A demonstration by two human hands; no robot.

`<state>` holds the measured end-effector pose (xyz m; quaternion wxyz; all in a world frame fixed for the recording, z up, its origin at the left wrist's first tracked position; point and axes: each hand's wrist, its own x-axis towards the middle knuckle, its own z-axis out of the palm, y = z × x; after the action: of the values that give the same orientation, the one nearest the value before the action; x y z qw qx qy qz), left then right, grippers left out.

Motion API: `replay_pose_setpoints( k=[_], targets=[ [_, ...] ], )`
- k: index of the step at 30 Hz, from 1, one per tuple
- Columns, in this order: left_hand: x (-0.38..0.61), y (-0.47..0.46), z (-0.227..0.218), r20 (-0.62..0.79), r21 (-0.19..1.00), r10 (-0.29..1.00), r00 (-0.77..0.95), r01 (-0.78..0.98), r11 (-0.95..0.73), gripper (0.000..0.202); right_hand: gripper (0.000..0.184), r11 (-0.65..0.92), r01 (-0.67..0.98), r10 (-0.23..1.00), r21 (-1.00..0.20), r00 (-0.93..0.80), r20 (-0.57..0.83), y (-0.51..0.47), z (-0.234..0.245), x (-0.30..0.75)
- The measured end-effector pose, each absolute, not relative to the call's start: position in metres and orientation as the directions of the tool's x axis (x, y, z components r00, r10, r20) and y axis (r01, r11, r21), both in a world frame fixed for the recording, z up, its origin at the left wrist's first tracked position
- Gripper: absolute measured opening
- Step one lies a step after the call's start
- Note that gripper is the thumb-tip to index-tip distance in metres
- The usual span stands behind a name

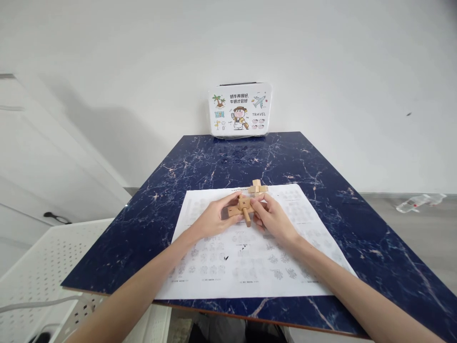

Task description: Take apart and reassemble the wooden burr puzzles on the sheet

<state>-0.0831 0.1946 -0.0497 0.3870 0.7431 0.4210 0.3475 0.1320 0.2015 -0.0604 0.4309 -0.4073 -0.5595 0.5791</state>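
A wooden interlocking puzzle (pixel 244 204) is held between my two hands above a printed sheet (pixel 214 286). Its pieces cross one another; one is marked 2, another 1, and a rod-like piece points toward me. My left hand (pixel 216 215) grips the puzzle's left end, thumb below and fingers above. With bent fingers, my right hand (pixel 272 216) pinches its right side; part of that side is hidden behind the fingers. Just beyond my hands, a second wooden puzzle (pixel 257 186) of crossed pieces rests at the sheet's far edge.
The sheet lies on a dark blue marble-patterned table (pixel 228 162). A white cartoon-printed case (pixel 240 109) leans on the wall at the back. To the left is a white perforated surface (pixel 57 252) with a cable (pixel 39 304). Clear plastic packaging (pixel 414 203) lies on the floor at right.
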Motion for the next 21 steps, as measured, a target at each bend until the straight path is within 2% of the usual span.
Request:
replay_pose_setpoints(
  k=[9,13,17,21],
  targets=[
    [-0.078,0.188,-0.038,0.267,0.784,0.893,0.362,0.457,-0.42,0.061,0.043,0.01,-0.061,0.949,-0.998,-0.314,0.029,0.203,-0.062,0.133],
    [-0.072,0.187,-0.04,0.352,0.733,0.909,0.224,0.537,-0.416,0.061,0.049,0.033,-0.079,0.976,-0.996,-0.21,0.049,0.205,-0.062,0.132],
    [-0.068,0.187,-0.043,0.382,0.706,0.919,0.098,0.611,-0.358,0.057,0.039,0.216,0.143,0.953,-0.966,-0.248,0.176,0.2,-0.06,0.131],
    [-0.069,0.186,-0.043,0.333,0.746,0.941,0.066,0.592,-0.305,0.057,0.021,0.378,0.388,0.899,-0.84,-0.37,0.233,0.197,-0.059,0.133]
  ],
)
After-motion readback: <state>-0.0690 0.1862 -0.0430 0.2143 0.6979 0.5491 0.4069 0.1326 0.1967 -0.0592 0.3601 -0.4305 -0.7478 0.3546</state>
